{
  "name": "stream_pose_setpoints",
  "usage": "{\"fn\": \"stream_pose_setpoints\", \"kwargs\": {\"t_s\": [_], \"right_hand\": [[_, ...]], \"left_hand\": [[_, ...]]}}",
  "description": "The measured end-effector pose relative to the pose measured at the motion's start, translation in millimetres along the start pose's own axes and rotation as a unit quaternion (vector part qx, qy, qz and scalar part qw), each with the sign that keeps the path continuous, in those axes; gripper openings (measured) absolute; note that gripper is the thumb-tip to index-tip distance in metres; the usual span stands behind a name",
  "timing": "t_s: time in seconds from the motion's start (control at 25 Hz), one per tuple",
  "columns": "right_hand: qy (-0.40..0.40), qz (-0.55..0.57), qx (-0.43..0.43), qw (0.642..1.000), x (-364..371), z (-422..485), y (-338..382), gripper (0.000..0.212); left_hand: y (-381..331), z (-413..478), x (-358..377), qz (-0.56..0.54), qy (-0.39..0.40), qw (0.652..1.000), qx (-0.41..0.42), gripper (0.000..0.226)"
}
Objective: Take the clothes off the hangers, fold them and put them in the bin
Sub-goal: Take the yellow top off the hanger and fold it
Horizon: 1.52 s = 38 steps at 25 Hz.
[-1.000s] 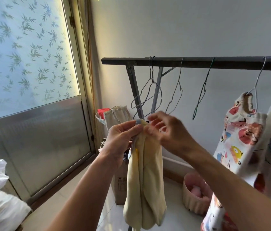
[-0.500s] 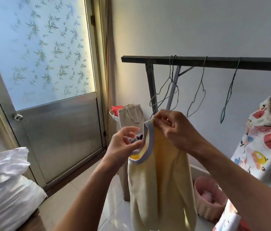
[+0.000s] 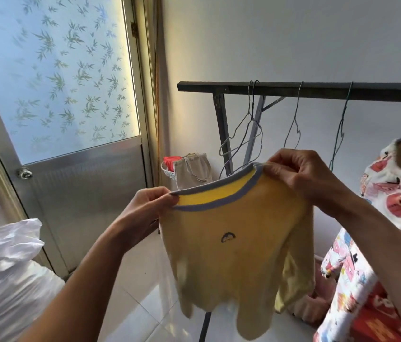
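Before the rack point(image 3: 317, 91), both hands are pinching a pale yellow top point(image 3: 234, 248) by its grey-trimmed shoulders, left hand point(image 3: 142, 215) lower, right hand point(image 3: 300, 176) higher.

At ten o'clock I see a metal door point(image 3: 83, 193) with a frosted pane point(image 3: 54, 77) printed with bamboo leaves, its round knob point(image 3: 24, 173) at nine. White plastic bags point(image 3: 9, 267) bulge at eight. Just above centre, a beige tote bag point(image 3: 192, 171) stands against a white basket point(image 3: 166, 170) holding something red point(image 3: 171, 161). Pale floor tiles point(image 3: 140, 292) lie at six.
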State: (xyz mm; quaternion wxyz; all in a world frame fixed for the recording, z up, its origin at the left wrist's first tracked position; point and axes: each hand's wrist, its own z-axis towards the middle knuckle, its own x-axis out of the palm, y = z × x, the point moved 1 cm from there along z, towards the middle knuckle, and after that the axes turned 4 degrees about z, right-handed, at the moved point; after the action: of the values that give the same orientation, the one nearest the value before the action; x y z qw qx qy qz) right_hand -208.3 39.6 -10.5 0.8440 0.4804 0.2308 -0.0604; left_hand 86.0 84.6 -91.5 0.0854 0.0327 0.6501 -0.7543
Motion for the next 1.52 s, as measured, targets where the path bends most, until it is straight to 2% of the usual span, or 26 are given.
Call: {"fn": "stream_pose_setpoints", "kwargs": {"t_s": [0.2, 0.28, 0.36, 0.4, 0.44, 0.52, 0.6, 0.68, 0.84, 0.96, 1.2, 1.44, 1.52], "right_hand": [[0.013, 0.06, 0.021, 0.998, -2, -5, -9, 0.025], [0.01, 0.095, 0.037, 0.995, -3, -6, -12, 0.023], [0.019, 0.128, 0.058, 0.99, -4, -7, -15, 0.022], [0.023, 0.133, 0.069, 0.989, -4, -7, -16, 0.023], [0.02, 0.124, 0.077, 0.989, -2, -7, -18, 0.024], [-0.016, 0.102, 0.087, 0.991, 8, -5, -23, 0.024], [-0.067, 0.088, 0.094, 0.989, 22, -5, -26, 0.023], [-0.102, 0.079, 0.099, 0.987, 38, -6, -28, 0.024], [-0.122, 0.086, 0.095, 0.984, 67, -11, -22, 0.025], [-0.107, 0.114, 0.096, 0.983, 81, -14, -16, 0.023], [-0.071, 0.107, 0.071, 0.989, 101, -9, -11, 0.019], [0.02, 0.085, 0.047, 0.995, 99, -15, -9, 0.025], [0.037, 0.084, 0.033, 0.995, 94, -15, -10, 0.014]], "left_hand": [[-41, -3, -2, 0.119, 0.052, 0.991, 0.04, 0.029], [-48, -6, -12, 0.078, 0.112, 0.99, 0.032, 0.026], [-52, -9, -20, 0.02, 0.171, 0.985, 0.008, 0.032], [-53, -11, -21, 0.024, 0.166, 0.986, -0.002, 0.032], [-52, -10, -20, 0.055, 0.129, 0.99, -0.008, 0.029], [-49, -8, -10, 0.123, 0.01, 0.992, -0.015, 0.022], [-44, -6, 3, 0.122, -0.073, 0.989, -0.023, 0.027], [-41, -7, 15, 0.087, -0.109, 0.99, -0.029, 0.029], [-41, -15, 44, 0.037, -0.104, 0.994, -0.016, 0.024], [-39, -18, 60, -0.023, -0.09, 0.995, -0.019, 0.027], [-38, -18, 86, -0.041, -0.061, 0.997, -0.007, 0.022], [-41, -23, 87, -0.128, -0.018, 0.992, -0.013, 0.048], [-45, -27, 84, -0.131, -0.016, 0.991, -0.013, 0.047]]}}
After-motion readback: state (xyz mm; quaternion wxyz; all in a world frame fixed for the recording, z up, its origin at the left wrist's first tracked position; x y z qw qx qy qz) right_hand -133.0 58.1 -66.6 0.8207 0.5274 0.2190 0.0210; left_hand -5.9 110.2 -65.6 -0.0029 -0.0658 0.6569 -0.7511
